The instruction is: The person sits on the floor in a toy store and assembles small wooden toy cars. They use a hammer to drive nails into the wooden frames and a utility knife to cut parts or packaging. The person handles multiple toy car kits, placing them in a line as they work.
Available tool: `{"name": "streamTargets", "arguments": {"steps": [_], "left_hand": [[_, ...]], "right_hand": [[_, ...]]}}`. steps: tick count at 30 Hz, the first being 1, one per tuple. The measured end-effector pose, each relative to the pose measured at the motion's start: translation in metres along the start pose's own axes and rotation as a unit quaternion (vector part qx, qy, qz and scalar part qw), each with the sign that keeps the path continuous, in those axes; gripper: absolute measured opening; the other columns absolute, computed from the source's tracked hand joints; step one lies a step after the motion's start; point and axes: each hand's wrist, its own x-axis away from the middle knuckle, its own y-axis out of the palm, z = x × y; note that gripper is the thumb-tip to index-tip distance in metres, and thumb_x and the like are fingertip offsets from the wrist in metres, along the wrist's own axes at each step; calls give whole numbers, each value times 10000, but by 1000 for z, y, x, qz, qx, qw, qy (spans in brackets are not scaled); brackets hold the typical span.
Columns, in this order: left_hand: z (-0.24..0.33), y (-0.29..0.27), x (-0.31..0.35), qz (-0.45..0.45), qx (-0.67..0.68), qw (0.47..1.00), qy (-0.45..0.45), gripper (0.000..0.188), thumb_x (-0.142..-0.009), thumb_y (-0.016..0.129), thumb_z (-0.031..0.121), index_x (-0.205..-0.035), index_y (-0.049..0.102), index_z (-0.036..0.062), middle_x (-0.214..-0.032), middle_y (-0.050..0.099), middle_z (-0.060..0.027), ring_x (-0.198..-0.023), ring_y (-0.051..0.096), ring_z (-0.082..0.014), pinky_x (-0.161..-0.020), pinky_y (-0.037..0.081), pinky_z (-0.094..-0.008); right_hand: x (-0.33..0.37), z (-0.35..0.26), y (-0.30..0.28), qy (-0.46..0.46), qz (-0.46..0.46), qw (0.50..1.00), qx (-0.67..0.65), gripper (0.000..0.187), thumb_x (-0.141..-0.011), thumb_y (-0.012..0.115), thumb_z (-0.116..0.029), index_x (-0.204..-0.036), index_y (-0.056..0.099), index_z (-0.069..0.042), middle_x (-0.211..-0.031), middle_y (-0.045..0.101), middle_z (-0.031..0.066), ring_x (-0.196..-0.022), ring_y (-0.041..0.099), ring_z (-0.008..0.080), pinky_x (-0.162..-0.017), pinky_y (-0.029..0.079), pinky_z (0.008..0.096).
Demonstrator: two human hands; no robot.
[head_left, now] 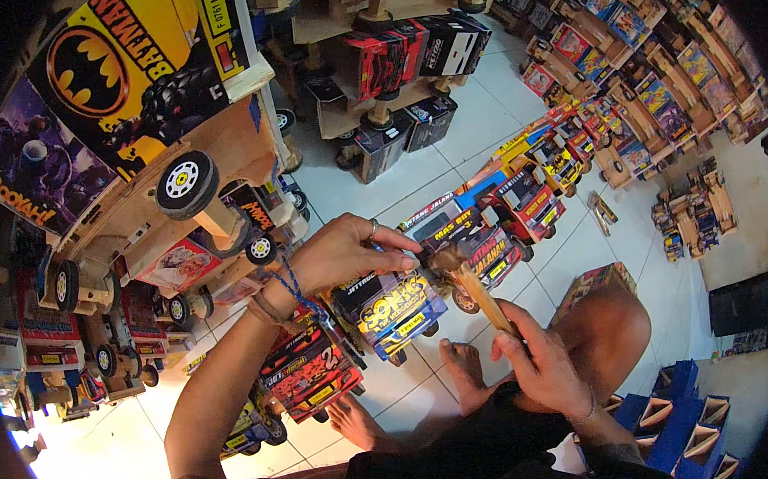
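Note:
My right hand [546,366] is wrapped round the wooden handle of a hammer [488,302]. The hammer's head is up near the fingertips of my left hand [349,253]. Thumb and forefinger of that hand are pinched together over a wooden toy truck [396,314] with a blue, white and yellow printed front; what they hold, if anything, is too small to make out. Just right of the hammer head stands another toy truck [490,259] with a dark printed front. A red and black toy truck [313,369] sits below my left wrist.
Toy trucks run in a row to the far right, with a red one [524,203] among them. Large wooden truck bodies [218,153] are stacked at the left. More wooden pieces [668,99] fill the upper right. Blue open-topped boxes [682,432] lie by my right elbow on white floor tiles.

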Motion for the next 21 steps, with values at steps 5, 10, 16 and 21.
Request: {"name": "streamTargets", "arguments": {"steps": [5, 10, 16, 21], "left_hand": [[1, -1, -2, -13, -26, 999, -27, 363, -910, 789, 274, -1200, 748, 61, -981, 758, -29, -843, 641, -51, -774, 529, -238], [-3, 1, -2, -6, 13, 1000, -6, 354, -906, 792, 266, -1197, 752, 69, -993, 759, -34, -851, 649, -58, -787, 529, -234], [-5, 1, -4, -11, 14, 1000, -3, 348, -902, 793, 232, -1200, 747, 59, -1015, 760, -31, -882, 655, -68, -818, 529, -236], [-4, 2, -3, -7, 10, 1000, -8, 369, -898, 796, 229, -1204, 737, 32, -1024, 754, -34, -912, 647, -71, -839, 522, -245]], "right_hand": [[-3, -2, -13, -31, -18, 995, 97, 465, -1046, 533, -165, -1483, 442, -33, -928, 702, 178, -761, 707, 269, -693, 559, 414], [-8, 0, -11, -30, -1, 996, 88, 448, -1040, 560, -196, -1447, 474, -32, -871, 699, 185, -714, 707, 284, -657, 561, 415], [-10, 6, 24, 14, 38, 999, -14, 361, -1009, 635, -234, -1313, 575, -50, -684, 652, 114, -560, 661, 204, -556, 524, 350], [-19, 15, 54, -12, 66, 995, -69, 329, -988, 670, -222, -1270, 619, -60, -641, 603, 73, -544, 578, 111, -521, 453, 310]]}}
